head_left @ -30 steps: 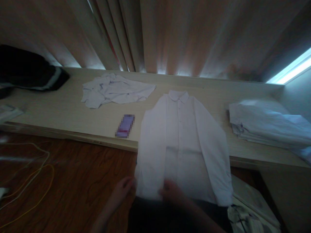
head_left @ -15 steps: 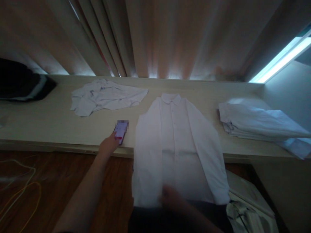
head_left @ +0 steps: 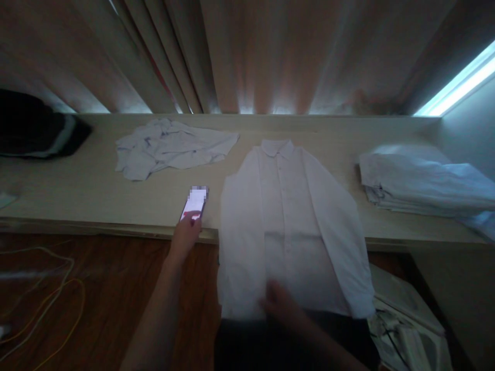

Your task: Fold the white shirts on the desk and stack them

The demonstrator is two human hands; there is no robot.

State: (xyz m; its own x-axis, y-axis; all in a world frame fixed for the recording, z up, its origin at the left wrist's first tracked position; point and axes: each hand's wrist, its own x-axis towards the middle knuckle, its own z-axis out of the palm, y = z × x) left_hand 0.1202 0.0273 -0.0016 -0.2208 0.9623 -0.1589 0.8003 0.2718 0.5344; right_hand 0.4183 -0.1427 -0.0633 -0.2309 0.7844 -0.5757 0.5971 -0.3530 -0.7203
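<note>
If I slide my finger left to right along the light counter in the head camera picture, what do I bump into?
Black garment → crumpled shirt → phone → flat white shirt → stack of folded shirts.

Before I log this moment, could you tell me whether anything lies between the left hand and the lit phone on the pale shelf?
Nothing visible does: the left hand already touches the near end of the lit phone, beside the flat white shirt under the right hand.
</note>
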